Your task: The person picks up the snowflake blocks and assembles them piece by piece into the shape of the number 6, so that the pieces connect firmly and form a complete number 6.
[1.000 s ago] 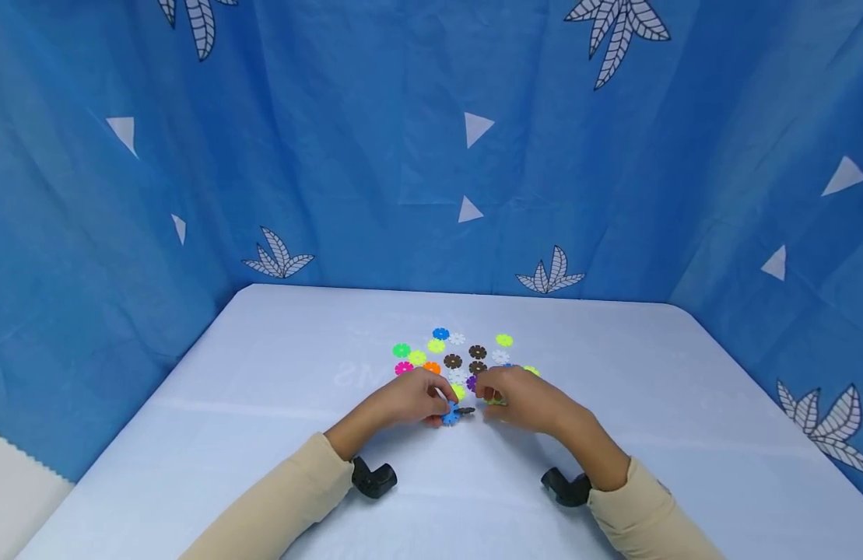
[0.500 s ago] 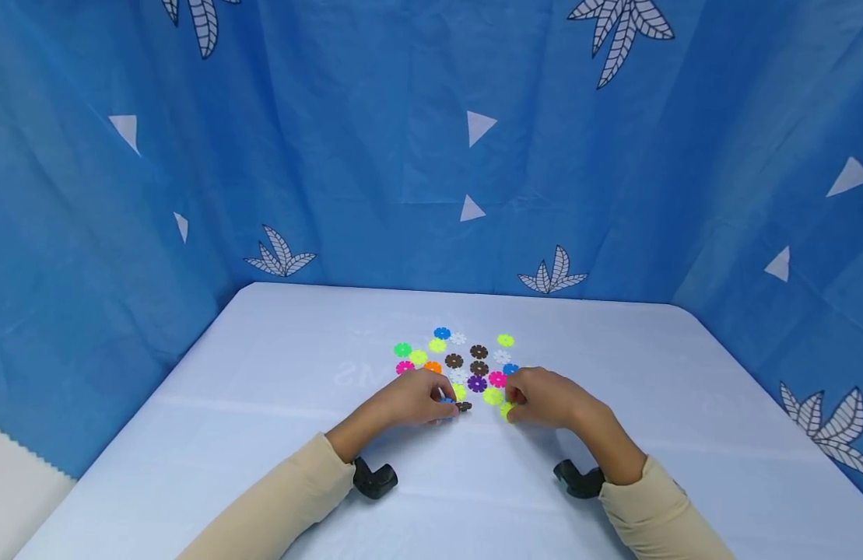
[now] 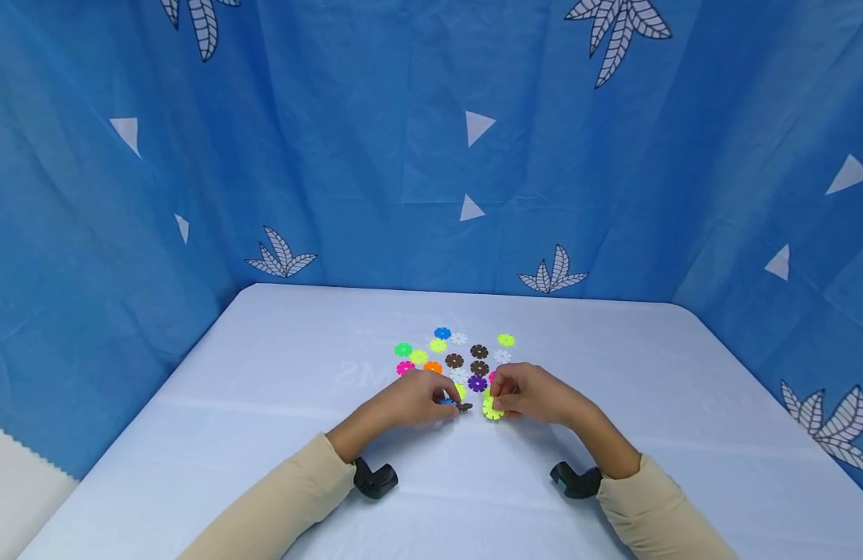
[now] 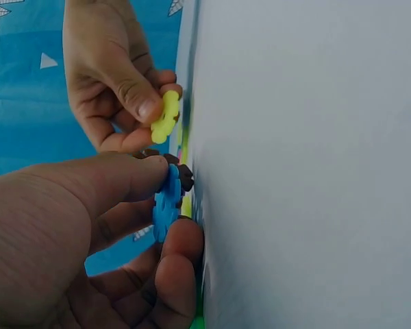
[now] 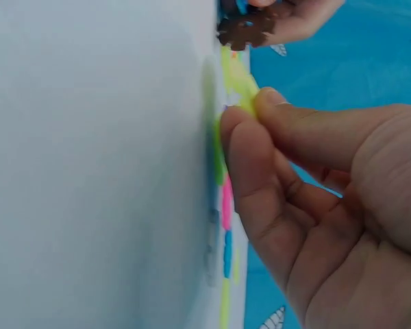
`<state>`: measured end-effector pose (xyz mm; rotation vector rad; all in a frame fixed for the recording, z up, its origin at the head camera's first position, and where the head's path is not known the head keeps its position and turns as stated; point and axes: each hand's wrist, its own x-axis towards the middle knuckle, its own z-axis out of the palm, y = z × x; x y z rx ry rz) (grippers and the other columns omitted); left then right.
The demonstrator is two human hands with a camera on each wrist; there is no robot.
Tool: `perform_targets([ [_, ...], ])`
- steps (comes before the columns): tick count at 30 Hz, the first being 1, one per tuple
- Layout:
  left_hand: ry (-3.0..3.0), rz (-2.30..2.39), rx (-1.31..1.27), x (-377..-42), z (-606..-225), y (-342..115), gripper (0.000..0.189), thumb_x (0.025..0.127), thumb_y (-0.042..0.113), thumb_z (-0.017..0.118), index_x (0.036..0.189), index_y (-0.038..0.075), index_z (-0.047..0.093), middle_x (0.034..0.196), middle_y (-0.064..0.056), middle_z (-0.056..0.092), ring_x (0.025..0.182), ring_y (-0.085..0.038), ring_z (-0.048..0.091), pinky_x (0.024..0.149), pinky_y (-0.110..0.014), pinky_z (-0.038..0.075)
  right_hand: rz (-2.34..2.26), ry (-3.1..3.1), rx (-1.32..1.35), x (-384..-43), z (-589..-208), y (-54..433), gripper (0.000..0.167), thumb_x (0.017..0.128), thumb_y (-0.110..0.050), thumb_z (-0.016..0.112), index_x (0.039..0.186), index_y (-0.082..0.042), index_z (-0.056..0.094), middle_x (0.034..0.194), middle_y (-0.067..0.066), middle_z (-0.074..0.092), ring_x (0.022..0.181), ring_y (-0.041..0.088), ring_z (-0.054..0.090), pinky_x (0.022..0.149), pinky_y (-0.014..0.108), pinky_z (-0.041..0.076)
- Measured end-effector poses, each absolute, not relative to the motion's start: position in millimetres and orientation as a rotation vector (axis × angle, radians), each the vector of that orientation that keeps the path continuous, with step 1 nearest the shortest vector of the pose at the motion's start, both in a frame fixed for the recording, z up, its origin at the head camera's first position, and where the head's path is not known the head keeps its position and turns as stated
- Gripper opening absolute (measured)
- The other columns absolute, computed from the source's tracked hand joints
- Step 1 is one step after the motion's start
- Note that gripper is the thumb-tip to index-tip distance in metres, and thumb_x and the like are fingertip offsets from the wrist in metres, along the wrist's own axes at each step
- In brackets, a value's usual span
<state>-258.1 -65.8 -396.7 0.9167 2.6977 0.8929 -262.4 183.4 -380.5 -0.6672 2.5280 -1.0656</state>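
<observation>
My left hand (image 3: 419,398) pinches a blue notched flower disc (image 4: 167,205) between thumb and fingers. Joined to that disc is a brown flower disc (image 5: 246,31), set at an angle and pointing toward the other hand. In my right hand (image 3: 536,397), thumb and fingertips pinch a yellow flower disc (image 3: 492,410) by its edge, held upright. A small gap separates the yellow disc from the brown one in the left wrist view. Just beyond both hands lie several loose flower discs, among them a purple disc (image 3: 477,383) and an orange disc (image 3: 433,367).
Farther back on the white table (image 3: 319,342) lie a green disc (image 3: 403,350), a blue disc (image 3: 442,333) and a lone yellow disc (image 3: 506,340). Blue patterned cloth (image 3: 403,140) surrounds the table. Black wrist devices sit under both forearms.
The right hand moved right to a yellow disc at the near right of the spread, picked it up and brought it left toward the left hand. The left hand turned its joined discs slightly.
</observation>
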Motion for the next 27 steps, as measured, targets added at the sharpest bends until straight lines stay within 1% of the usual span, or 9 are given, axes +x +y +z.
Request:
perform_targets([
  [7, 2.647, 0.94, 0.982, -256, -397, -65, 0.011, 0.093, 0.016, 0.074, 0.104, 0.016, 0.079, 0.079, 0.009, 0.063, 0.073, -0.009, 0.052, 0.064, -0.025, 0.046, -1.196, 2.463, -0.687, -263, -390, 178, 0.007, 0.094, -0.002, 0.07, 0.095, -0.004, 0.064, 0.083, 0.004, 0.066, 0.072, 0.021, 0.063, 0.068, 0.032, 0.057],
  [9, 2.634, 0.947, 1.006, -256, -398, -65, 0.012, 0.094, 0.015, 0.073, 0.105, 0.015, 0.079, 0.082, 0.009, 0.066, 0.073, -0.009, 0.052, 0.064, -0.025, 0.045, -1.208, 2.455, -0.698, -262, -390, 177, 0.007, 0.094, -0.001, 0.07, 0.096, -0.003, 0.064, 0.083, 0.005, 0.066, 0.072, 0.021, 0.063, 0.068, 0.032, 0.057],
  [12, 2.617, 0.951, 1.033, -257, -399, -64, 0.014, 0.095, 0.014, 0.073, 0.107, 0.014, 0.079, 0.09, 0.008, 0.071, 0.077, -0.008, 0.054, 0.068, -0.024, 0.047, -1.22, 2.456, -0.684, -262, -390, 175, 0.007, 0.094, -0.001, 0.07, 0.096, -0.003, 0.064, 0.083, 0.004, 0.065, 0.073, 0.021, 0.063, 0.068, 0.031, 0.056],
  [14, 2.605, 0.948, 1.05, -258, -400, -64, 0.015, 0.095, 0.014, 0.073, 0.108, 0.013, 0.079, 0.096, 0.008, 0.073, 0.081, -0.007, 0.057, 0.072, -0.024, 0.049, -1.227, 2.449, -0.674, -262, -391, 174, 0.007, 0.094, 0.0, 0.069, 0.096, -0.004, 0.064, 0.083, 0.004, 0.065, 0.073, 0.021, 0.063, 0.068, 0.031, 0.057],
  [16, 2.595, 0.943, 1.058, -258, -400, -64, 0.016, 0.095, 0.014, 0.073, 0.109, 0.013, 0.079, 0.099, 0.008, 0.073, 0.085, -0.006, 0.059, 0.077, -0.023, 0.05, -1.238, 2.438, -0.668, -261, -392, 173, 0.007, 0.094, 0.0, 0.069, 0.095, -0.004, 0.064, 0.083, 0.004, 0.066, 0.073, 0.022, 0.063, 0.068, 0.032, 0.057],
  [18, 2.588, 0.942, 1.069, -258, -401, -64, 0.016, 0.095, 0.014, 0.073, 0.109, 0.013, 0.079, 0.1, 0.008, 0.074, 0.087, -0.006, 0.059, 0.079, -0.024, 0.05, -1.245, 2.431, -0.674, -261, -393, 173, 0.007, 0.094, 0.001, 0.07, 0.094, -0.005, 0.065, 0.083, 0.005, 0.066, 0.073, 0.022, 0.063, 0.068, 0.032, 0.057],
  [21, 2.586, 0.954, 1.069, -258, -400, -64, 0.014, 0.094, 0.013, 0.074, 0.107, 0.012, 0.079, 0.098, 0.008, 0.074, 0.087, -0.006, 0.06, 0.078, -0.024, 0.05, -1.254, 2.435, -0.692, -261, -394, 172, 0.008, 0.093, 0.001, 0.07, 0.092, -0.005, 0.064, 0.081, 0.004, 0.066, 0.071, 0.021, 0.062, 0.067, 0.031, 0.056],
  [27, 2.612, 0.954, 1.057, -258, -398, -63, 0.013, 0.092, 0.013, 0.077, 0.104, 0.013, 0.081, 0.095, 0.008, 0.075, 0.085, -0.005, 0.06, 0.072, -0.023, 0.049, -1.269, 2.455, -0.703, -260, -395, 167, 0.01, 0.092, 0.003, 0.071, 0.088, -0.004, 0.064, 0.079, 0.004, 0.065, 0.068, 0.02, 0.06, 0.065, 0.028, 0.055],
])
